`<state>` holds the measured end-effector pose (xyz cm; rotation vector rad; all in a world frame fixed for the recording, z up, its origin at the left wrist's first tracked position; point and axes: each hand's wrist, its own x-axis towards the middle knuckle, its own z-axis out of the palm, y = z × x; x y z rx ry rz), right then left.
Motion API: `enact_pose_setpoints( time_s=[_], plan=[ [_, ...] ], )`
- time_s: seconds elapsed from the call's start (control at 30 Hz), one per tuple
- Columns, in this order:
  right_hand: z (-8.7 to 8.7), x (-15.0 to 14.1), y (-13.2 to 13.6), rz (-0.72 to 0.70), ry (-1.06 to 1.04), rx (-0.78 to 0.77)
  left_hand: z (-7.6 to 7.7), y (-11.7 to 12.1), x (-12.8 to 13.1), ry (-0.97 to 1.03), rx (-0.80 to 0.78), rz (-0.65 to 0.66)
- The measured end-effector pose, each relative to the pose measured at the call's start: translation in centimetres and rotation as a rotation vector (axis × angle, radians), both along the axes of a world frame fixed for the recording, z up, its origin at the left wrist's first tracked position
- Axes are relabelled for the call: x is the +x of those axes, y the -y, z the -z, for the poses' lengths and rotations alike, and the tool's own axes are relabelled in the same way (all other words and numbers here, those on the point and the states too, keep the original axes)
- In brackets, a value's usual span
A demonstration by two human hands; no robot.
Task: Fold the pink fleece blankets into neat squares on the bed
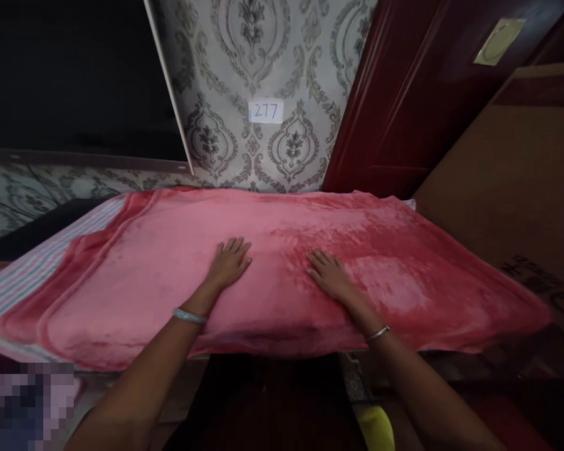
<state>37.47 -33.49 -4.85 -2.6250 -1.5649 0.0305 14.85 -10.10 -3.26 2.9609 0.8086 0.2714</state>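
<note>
A pink plush blanket lies spread wide in front of me, folded into a long flat shape. My left hand rests palm down on its middle, fingers stretched out flat. My right hand lies flat on the blanket a little to the right, fingers also extended. Neither hand holds anything. A pale bangle sits on my left wrist and a thin metal one on my right.
A striped cloth shows under the blanket at the left. Behind stand a patterned wall with a paper label reading 277, a dark red door and a brown cardboard box at the right.
</note>
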Motion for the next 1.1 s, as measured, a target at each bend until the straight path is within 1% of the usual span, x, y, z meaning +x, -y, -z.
enact_pose_setpoints(
  time_s=[0.1, 0.17, 0.23, 0.3, 0.37, 0.43, 0.67, 0.7, 0.77, 0.83, 1.0, 1.07, 1.1],
  plan=[
    [0.6, 3.3, 3.2, 0.102, 0.046, -0.009, -0.1, 0.0, 0.1, 0.001, 0.004, 0.005],
    [0.8, 5.3, 5.2, 0.201, 0.061, -0.015, -0.1, 0.0, 0.1, -0.007, 0.006, 0.0],
    [0.7, 6.8, 6.9, 0.316, 0.058, -0.019, -0.1, 0.0, 0.2, -0.016, 0.011, -0.008],
    [0.6, 7.8, 8.0, 0.41, 0.056, -0.017, -0.2, -0.1, 0.2, -0.019, 0.02, -0.017],
    [0.6, 8.1, 8.6, 0.438, 0.069, -0.02, -0.2, -0.1, 0.3, -0.022, 0.027, -0.019],
    [0.6, 7.9, 8.7, 0.425, 0.082, -0.027, -0.3, -0.2, 0.3, -0.029, 0.03, -0.017],
    [0.0, 7.0, 7.9, 0.437, 0.035, -0.049, -0.5, -0.1, 0.4, -0.04, 0.034, -0.026],
    [-0.1, 6.5, 7.5, 0.42, 0.023, -0.046, -0.5, -0.1, 0.4, -0.041, 0.035, -0.025],
    [-0.2, 5.1, 6.4, 0.323, -0.01, -0.036, -0.5, -0.2, 0.4, -0.039, 0.035, -0.025],
    [-0.2, 2.7, 5.0, 0.174, -0.055, -0.021, -0.4, -0.2, 0.5, -0.027, 0.037, -0.026],
    [-0.5, -5.1, 1.9, -0.172, -0.153, 0.043, -0.2, -0.4, 0.5, -0.015, 0.046, -0.021],
    [-0.8, -7.2, 1.4, -0.321, -0.192, 0.066, -0.2, -0.4, 0.5, -0.021, 0.049, -0.023],
    [-0.9, -7.7, 1.3, -0.394, -0.218, 0.074, -0.2, -0.4, 0.5, -0.024, 0.05, -0.023]
  ],
)
